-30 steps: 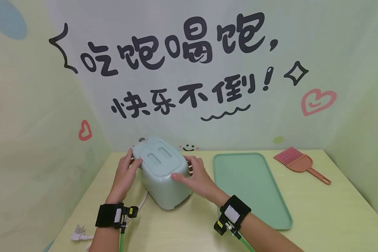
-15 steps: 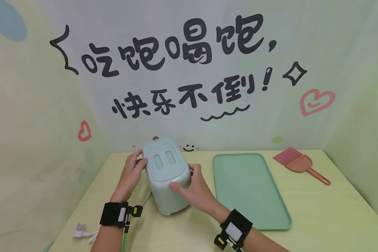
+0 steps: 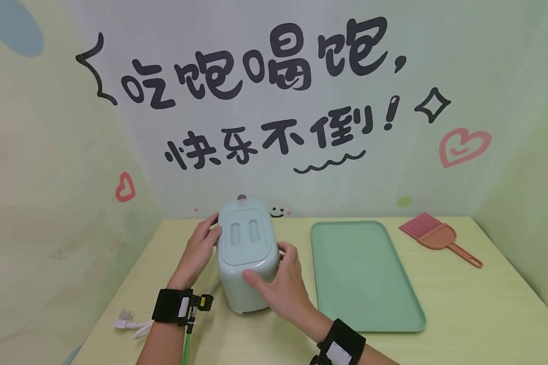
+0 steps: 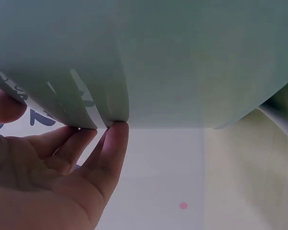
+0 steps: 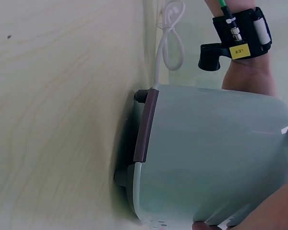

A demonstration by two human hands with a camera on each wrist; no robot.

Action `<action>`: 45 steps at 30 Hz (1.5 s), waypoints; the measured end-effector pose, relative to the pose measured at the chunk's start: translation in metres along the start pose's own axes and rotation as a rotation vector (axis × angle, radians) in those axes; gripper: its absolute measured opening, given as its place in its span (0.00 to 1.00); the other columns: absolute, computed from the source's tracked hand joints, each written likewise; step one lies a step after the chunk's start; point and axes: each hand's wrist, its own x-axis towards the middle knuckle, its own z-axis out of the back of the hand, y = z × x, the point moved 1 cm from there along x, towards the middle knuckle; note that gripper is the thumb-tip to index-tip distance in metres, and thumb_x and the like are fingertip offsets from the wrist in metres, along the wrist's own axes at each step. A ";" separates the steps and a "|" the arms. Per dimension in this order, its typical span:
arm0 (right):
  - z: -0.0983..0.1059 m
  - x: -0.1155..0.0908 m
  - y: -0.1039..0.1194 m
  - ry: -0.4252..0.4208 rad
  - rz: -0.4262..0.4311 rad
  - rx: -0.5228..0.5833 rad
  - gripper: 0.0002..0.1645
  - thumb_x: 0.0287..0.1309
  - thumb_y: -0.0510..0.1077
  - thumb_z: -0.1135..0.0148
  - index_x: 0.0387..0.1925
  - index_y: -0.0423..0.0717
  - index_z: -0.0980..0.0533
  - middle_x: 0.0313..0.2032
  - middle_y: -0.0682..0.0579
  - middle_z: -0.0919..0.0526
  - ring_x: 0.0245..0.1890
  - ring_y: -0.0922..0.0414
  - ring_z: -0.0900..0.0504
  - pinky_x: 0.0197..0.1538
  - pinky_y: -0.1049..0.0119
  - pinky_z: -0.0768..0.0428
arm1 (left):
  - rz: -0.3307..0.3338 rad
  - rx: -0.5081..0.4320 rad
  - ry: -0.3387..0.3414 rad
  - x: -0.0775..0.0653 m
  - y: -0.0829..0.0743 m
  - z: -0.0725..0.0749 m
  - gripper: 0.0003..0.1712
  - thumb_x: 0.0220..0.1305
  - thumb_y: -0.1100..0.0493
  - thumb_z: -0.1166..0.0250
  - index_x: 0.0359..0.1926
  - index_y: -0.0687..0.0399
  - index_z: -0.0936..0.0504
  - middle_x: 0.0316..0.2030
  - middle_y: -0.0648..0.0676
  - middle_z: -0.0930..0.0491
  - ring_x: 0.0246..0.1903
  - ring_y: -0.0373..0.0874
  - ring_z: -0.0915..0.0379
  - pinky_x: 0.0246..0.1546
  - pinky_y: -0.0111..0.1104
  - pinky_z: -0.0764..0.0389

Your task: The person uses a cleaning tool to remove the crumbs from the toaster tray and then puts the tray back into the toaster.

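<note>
A pale blue-green toaster (image 3: 248,286) stands on the left half of the table, its lid with two oblong recesses facing up. My left hand (image 3: 200,252) holds its left side near the far end; in the left wrist view the fingertips press against the toaster wall (image 4: 168,62). With the thumb on the near end and the fingers along the right side, my right hand (image 3: 286,286) grips it too. The right wrist view shows the toaster's body (image 5: 211,134), a dark brown strip (image 5: 146,125) at its bottom edge and its feet close over the tabletop.
A green tray (image 3: 363,279) lies right of the toaster. Farther right is an orange-brown brush (image 3: 438,236) with pink bristles. The toaster's white plug (image 3: 127,320) and bundled cord (image 5: 165,52) lie at the left. Printed walls stand behind and at both sides.
Both hands have turned the toaster so its long side points more straight away from me, and its far end has swung right. The white plug has shifted slightly right.
</note>
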 end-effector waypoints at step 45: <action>0.002 0.003 0.003 -0.027 -0.015 -0.075 0.68 0.56 0.69 0.23 0.80 0.39 0.49 0.66 0.39 0.41 0.64 0.45 0.39 0.59 0.47 0.29 | -0.067 0.020 0.083 0.016 0.005 -0.014 0.37 0.85 0.36 0.59 0.85 0.44 0.45 0.81 0.56 0.40 0.81 0.56 0.47 0.77 0.59 0.43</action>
